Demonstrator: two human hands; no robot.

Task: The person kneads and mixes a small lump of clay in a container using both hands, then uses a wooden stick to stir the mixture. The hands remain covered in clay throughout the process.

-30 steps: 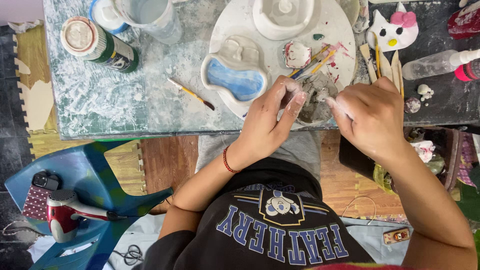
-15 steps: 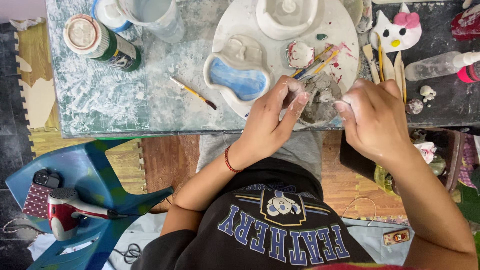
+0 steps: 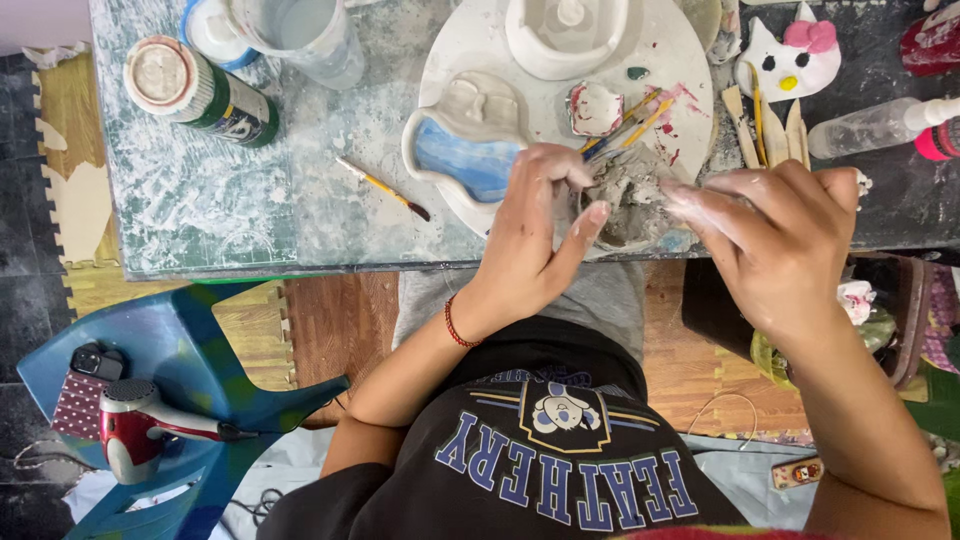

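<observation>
The left hand point(image 3: 535, 235) and right hand point(image 3: 775, 235) both pinch a lump of wet grey clay point(image 3: 625, 195) at the table's point(image 3: 200, 220) near edge, at five o'clock from the blue-glazed dish point(image 3: 465, 150), which looks soft, slippery, best cradled underneath.

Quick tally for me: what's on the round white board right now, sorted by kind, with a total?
Grey clay lump, worked between the left hand and the right hand: 1
Blue-glazed dish: 1
White ceramic vessel: 1
Small pink-rimmed piece: 1
Bundle of brushes: 1; separate brushes too overlapped to count
Total: 5
</observation>
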